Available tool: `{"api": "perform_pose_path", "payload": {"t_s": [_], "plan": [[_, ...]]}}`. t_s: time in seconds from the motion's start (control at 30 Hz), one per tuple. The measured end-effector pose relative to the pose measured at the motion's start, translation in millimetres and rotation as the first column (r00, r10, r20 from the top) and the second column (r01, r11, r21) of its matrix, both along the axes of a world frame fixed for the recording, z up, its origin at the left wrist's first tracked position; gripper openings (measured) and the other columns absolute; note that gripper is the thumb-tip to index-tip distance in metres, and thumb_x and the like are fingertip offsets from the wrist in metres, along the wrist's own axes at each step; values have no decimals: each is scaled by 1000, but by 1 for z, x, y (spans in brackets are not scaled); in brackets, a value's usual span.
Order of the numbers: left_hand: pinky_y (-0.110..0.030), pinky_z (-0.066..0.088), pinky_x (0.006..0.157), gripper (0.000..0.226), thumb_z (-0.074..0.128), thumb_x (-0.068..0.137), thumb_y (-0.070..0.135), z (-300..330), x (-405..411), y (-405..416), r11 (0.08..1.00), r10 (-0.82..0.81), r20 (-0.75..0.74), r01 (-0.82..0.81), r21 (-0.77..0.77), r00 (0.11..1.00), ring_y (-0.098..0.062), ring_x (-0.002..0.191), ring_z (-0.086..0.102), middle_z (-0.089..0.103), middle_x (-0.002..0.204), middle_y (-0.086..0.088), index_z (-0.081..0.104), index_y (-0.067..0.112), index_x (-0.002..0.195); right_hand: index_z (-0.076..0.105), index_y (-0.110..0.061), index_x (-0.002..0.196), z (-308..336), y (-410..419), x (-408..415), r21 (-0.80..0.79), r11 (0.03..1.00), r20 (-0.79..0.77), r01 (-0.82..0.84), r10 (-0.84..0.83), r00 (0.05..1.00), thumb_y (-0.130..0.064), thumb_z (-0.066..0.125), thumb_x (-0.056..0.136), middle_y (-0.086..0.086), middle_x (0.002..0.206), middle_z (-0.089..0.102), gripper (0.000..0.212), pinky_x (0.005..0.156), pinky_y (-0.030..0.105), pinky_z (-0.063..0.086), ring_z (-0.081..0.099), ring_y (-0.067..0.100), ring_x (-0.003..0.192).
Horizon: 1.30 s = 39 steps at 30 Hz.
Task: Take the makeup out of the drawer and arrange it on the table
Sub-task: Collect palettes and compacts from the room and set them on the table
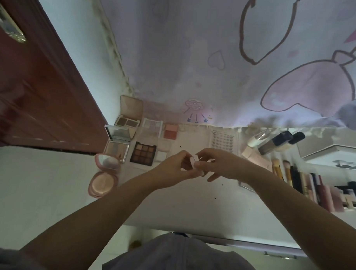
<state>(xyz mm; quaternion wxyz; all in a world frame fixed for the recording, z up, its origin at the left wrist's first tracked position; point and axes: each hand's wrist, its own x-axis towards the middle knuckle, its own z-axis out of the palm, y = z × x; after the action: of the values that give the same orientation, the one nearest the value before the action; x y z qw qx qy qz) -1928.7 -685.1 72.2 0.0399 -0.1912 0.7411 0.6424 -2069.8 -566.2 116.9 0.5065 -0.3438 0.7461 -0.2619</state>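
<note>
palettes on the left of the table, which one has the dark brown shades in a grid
The black-framed palette, the one lying nearest the left hand. It holds a grid of brown pans; the other open palettes beside it have pale cases and lighter shades.

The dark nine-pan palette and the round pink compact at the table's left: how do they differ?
The dark nine-pan palette is square with a black frame; the round pink compact is circular and pink. The palette shows a grid of brown shades; the compact holds one pale pan, and its hinged mirror lid stands open. Both lie on the white table, untouched by either hand.
</note>
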Motion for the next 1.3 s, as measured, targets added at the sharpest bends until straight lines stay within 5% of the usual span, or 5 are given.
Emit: {"api": "perform_pose_path", "payload": {"t_s": [0.27,0.53,0.7,1.0,1.3], "plan": [[-25,55,78,45,62,88,16,-22,-19,-14,761,243,188,-308,571,952,-18,93,66,59,114,-13,42,13,129,58,-20,110,-25,-8,-60,-102,985,87,140,-131,988,-29,70,82,0,105,63,32,75,23,56,65,14,93],[-23,46,70,36,67,80,15,-43,-80,-28,928,291,101,-255,-273,951,-17,88,57,56,96,0,47,7,108,52,-14,124,-91,-49,-97,-100,981,-394,164,-190,899,-32,72,80,-1,102,58,52,75,19,35,55,15,91],[-39,37,90,49,67,78,36,-53,-113,-38,436,265,114,-14,-900,957,-29,109,53,59,113,-9,51,9,116,53,-7,127,-105,-74,-109,-167,982,-627,-87,-37,778,-28,68,84,14,121,58,50,92,31,38,53,27,111],[-39,40,86,54,75,66,45,-79,-121,-36,328,399,151,13,-945,904,-31,99,52,54,110,-13,57,10,104,37,-24,139,-119,-80,-117,125,967,-878,-222,212,429,-51,51,87,-3,144,40,60,100,33,28,33,20,131],[-38,38,90,43,54,88,35,-68,-113,-4,463,236,88,-33,-886,968,-30,113,43,47,122,-12,46,11,123,42,3,131,-77,-15,-102,-153,988,-603,0,-93,793,-5,43,94,22,130,42,37,92,36,39,47,35,113]]}}
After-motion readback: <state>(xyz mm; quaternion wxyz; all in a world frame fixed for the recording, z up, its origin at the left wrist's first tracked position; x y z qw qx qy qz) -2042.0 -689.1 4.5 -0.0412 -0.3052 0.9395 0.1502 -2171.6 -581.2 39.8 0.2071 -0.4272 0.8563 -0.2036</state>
